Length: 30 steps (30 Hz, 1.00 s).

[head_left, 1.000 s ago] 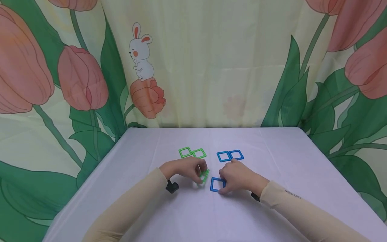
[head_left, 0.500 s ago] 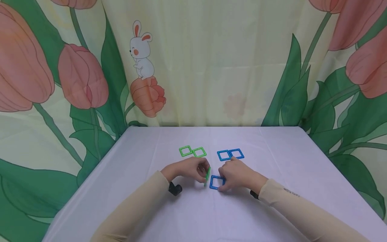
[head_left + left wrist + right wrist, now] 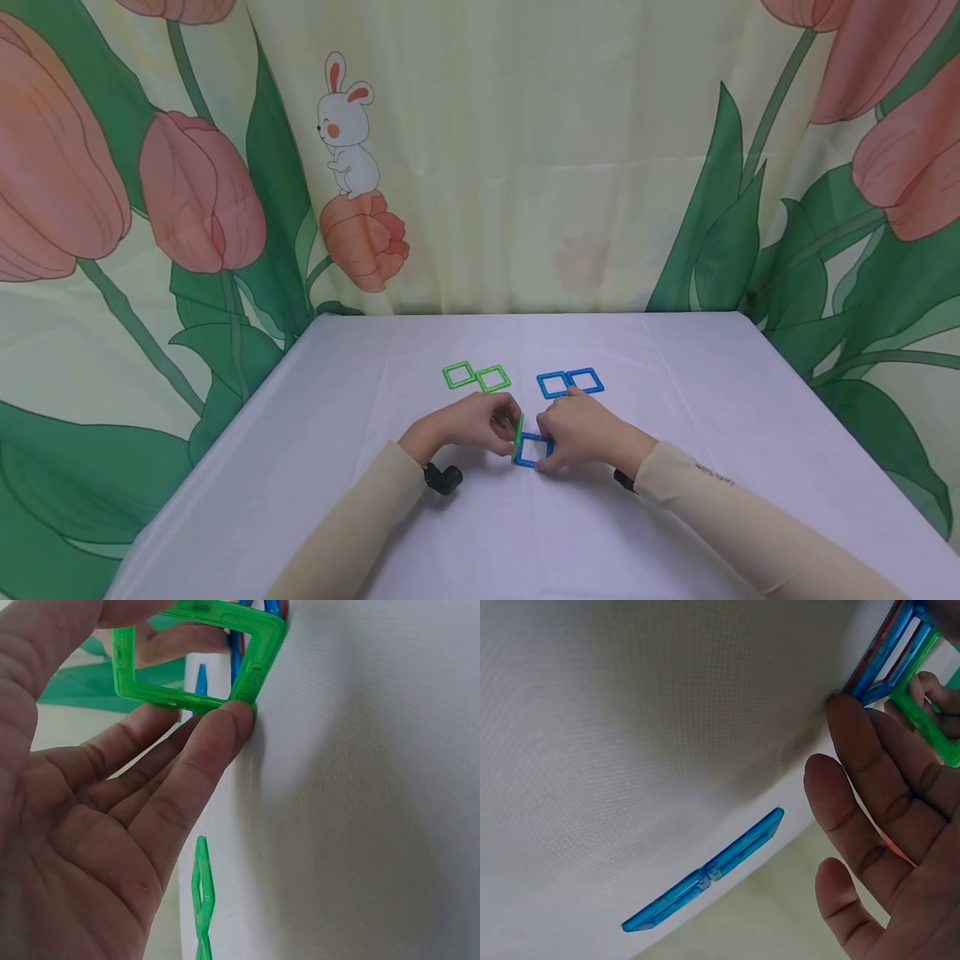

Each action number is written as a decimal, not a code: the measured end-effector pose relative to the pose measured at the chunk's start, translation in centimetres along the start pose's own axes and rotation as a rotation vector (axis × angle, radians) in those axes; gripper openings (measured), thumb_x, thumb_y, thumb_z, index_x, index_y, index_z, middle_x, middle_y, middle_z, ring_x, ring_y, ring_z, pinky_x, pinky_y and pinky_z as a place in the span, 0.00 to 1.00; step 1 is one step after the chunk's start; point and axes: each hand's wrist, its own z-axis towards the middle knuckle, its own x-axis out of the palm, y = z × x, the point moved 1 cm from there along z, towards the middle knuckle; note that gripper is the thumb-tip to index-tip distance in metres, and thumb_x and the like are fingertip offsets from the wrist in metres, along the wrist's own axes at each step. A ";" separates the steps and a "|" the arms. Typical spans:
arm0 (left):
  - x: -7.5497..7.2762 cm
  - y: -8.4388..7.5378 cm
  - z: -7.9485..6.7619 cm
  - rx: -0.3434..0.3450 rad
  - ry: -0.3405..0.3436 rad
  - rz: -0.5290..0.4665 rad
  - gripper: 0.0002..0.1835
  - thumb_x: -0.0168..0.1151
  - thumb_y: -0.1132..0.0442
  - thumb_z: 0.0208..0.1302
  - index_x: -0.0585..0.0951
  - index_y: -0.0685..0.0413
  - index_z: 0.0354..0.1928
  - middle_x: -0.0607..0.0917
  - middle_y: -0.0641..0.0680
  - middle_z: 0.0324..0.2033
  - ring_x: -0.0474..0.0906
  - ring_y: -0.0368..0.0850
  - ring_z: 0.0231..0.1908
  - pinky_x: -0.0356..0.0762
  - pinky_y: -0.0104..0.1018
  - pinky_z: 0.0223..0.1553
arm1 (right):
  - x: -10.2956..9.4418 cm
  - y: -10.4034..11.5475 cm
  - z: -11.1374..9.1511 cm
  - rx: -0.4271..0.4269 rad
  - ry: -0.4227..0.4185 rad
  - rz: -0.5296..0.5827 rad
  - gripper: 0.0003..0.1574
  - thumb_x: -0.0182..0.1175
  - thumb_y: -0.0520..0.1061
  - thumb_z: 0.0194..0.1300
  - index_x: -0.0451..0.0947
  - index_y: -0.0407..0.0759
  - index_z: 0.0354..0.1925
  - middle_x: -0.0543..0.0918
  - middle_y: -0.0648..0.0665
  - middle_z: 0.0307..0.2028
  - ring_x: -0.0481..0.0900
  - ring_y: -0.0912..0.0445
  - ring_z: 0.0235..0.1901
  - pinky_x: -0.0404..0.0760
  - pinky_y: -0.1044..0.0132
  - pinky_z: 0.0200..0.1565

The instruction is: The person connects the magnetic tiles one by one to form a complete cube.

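My left hand pinches a green square magnetic tile between thumb and fingers. This open-framed tile stands on edge along the left side of a blue square magnetic tile, and the two look to be touching. The blue tile lies flat on the table, gripped at its right side by my right hand, thumb at the near corner. In the right wrist view, the blue tile shows at the top right against the green one, partly hidden by fingers.
Two joined green tiles lie flat beyond my left hand. Two blue tiles lie side by side beyond my right hand. A white cloth covers the table, and a tulip-printed curtain hangs behind it.
The green tile in my left hand has gone from tilted to upright and moved right to the blue tile's left edge. My right hand has slid the blue tile slightly left.
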 end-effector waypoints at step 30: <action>0.4 0.7 0.1 -0.053 -0.026 -0.013 0.23 0.79 0.60 0.55 0.79 0.47 0.52 0.85 0.43 0.40 0.83 0.35 0.42 0.81 0.30 0.49 | -0.5 -8.1 3.7 0.092 0.008 0.081 0.40 0.68 0.54 0.69 0.68 0.54 0.75 0.75 0.40 0.70 0.71 0.37 0.68 0.66 0.34 0.68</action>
